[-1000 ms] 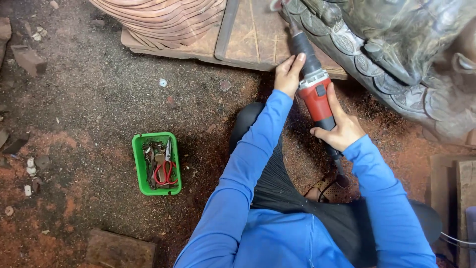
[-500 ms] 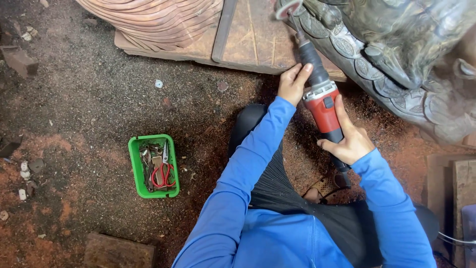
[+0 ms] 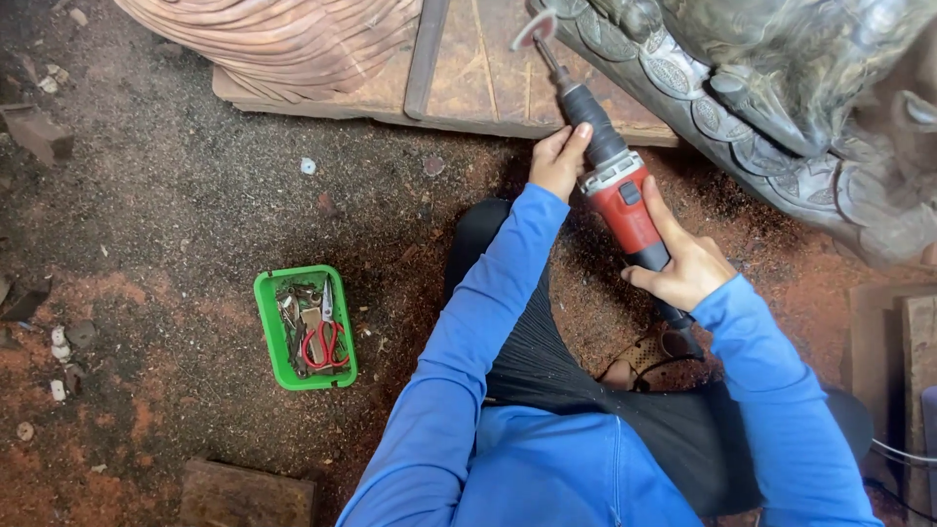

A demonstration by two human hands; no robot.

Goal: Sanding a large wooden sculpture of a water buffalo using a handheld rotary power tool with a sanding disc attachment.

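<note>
**Both hands on one grinder, disc at carving edge**

Left of frame: one green tray [image 3: 269,332] on the dirt floor [image 3: 176,215], well apart from the hands. It holds red-handled scissors [image 3: 322,344] plus small metal bits, too jumbled to count. A few wood scraps lie at the far left and lower left.

Upper middle: one wooden pallet [image 3: 488,78], with one reddish ribbed carving [image 3: 283,39] on its left part.

Centre: left hand [image 3: 556,161] closed around the dark neck of the grinder [image 3: 625,210], near the front. Right hand [image 3: 683,263] closed around the red body further back, thumb along the top. Both hold the one tool; neither is free.

Grinder long axis runs diagonally, from lower right at the cord end to upper left. The thin shaft ends in one small disc [image 3: 535,27] near the top edge, up and slightly left of both hands. Left hand is the nearer to the disc.

Right: one dark ornate carving [image 3: 781,107] fills the upper right. The disc sits just beside its scalloped edge; contact cannot be told. Planks [image 3: 903,361] at right edge.
</note>
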